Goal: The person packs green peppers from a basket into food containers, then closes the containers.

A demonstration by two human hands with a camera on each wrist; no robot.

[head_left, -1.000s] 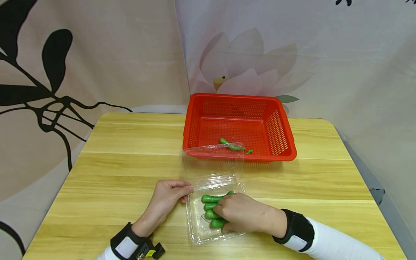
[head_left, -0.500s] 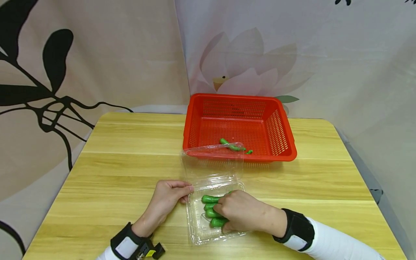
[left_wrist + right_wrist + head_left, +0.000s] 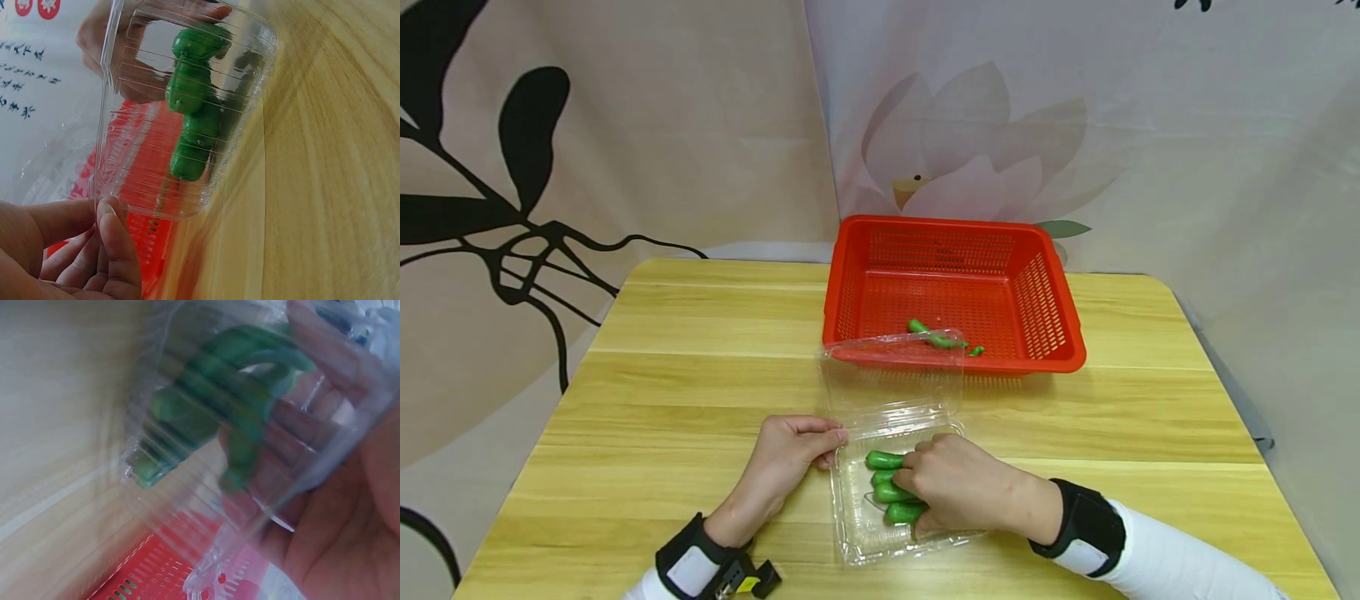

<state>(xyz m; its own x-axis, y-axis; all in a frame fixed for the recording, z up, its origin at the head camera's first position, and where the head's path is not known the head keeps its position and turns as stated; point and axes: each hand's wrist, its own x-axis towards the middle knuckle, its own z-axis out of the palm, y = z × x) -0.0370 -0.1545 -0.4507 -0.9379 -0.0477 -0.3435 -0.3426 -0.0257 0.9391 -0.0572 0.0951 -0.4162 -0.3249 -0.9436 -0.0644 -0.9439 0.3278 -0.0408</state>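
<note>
A clear plastic clamshell box (image 3: 853,542) lies opened in front of me, its lid (image 3: 887,392) folded back against the red basket. My left hand (image 3: 790,458) pinches the box's left rim between thumb and fingers, plain in the left wrist view. Several green peppers (image 3: 891,492) lie side by side inside, blunt ends to the left. Over their right ends is my right hand (image 3: 958,492), its fingers curled down onto them and hiding part of them. Through the box wall, the right wrist view shows blurred green peppers (image 3: 212,369) beside the fingers.
Behind the box stands a red perforated basket (image 3: 947,222). A few green peppers (image 3: 940,340) lie at its front, partly behind the clear lid. The wooden table (image 3: 700,350) ends at a printed cloth backdrop (image 3: 700,125).
My right hand has shifted very slightly away from me over the peppers, covering the tip that showed beyond it. The left hand keeps its pinch on the rim.
</note>
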